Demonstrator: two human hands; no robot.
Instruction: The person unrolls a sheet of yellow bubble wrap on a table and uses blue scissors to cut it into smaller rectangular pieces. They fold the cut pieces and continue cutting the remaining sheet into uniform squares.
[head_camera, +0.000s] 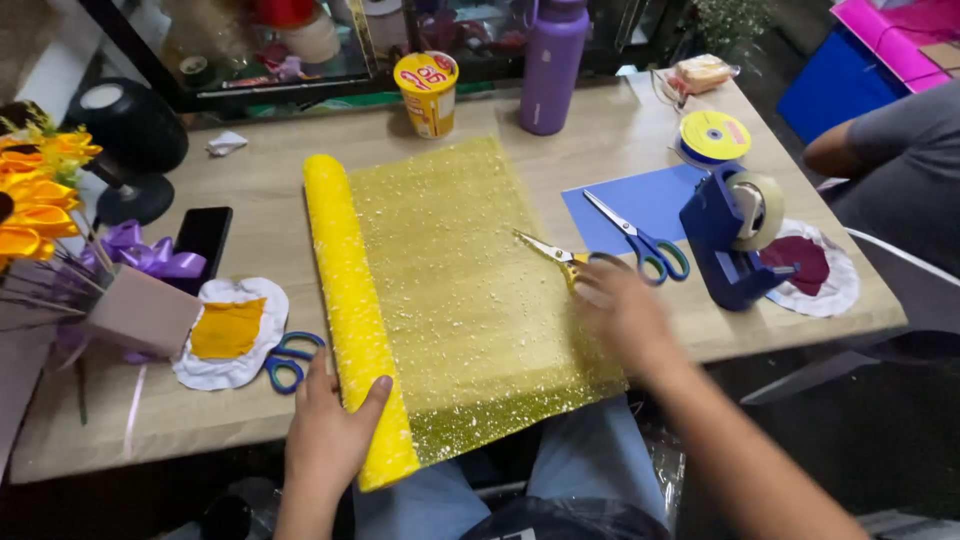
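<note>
The yellow mesh roll (355, 310) is pinned at its near end by the left hand (325, 435), whose fingers are curled over it and thumb spread, apparently so that the roll cannot turn back while the unrolled glittery yellow sheet (470, 290) is kept flat between both hands. At the sheet's right edge, yellow-handled scissors (550, 250) are gripped by the blurred right hand (620, 310), blades pointed inward over the mesh. Just left of the left hand, blue-handled scissors (285, 360) and a white-and-yellow fabric round (230, 330) are laid. Beyond the right hand, a second pair of blue scissors (640, 240) is rested on blue paper (630, 195), beside a blue tape dispenser (735, 235). Farther off, a purple bottle (552, 65) is stood.
</note>
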